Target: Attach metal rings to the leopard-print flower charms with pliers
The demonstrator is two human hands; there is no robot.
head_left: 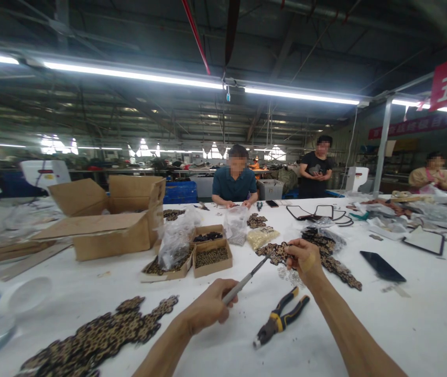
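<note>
My left hand (212,303) is closed around a slim pointed tool (241,287) with a light grey handle and a dark metal tip. That tip reaches the edge of a black-and-tan patterned piece with a scalloped outline (273,252). Pinched in the fingers of my right hand (304,256), the patterned piece is held just above the table. Small clear bits (290,275) lie beneath it. Pliers (280,319) with black and yellow handles rest between my forearms. A pile of similar patterned pieces (101,337) spreads at the left front, and another pile (327,251) lies beyond my right hand.
Small cardboard trays (212,257) of tiny parts stand ahead, beside a large open carton (109,235). A yellowish bag (261,237) lies behind the patterned piece. A dark phone-like slab (382,266) is at right. Across the white table sits a co-worker (234,180); another stands behind.
</note>
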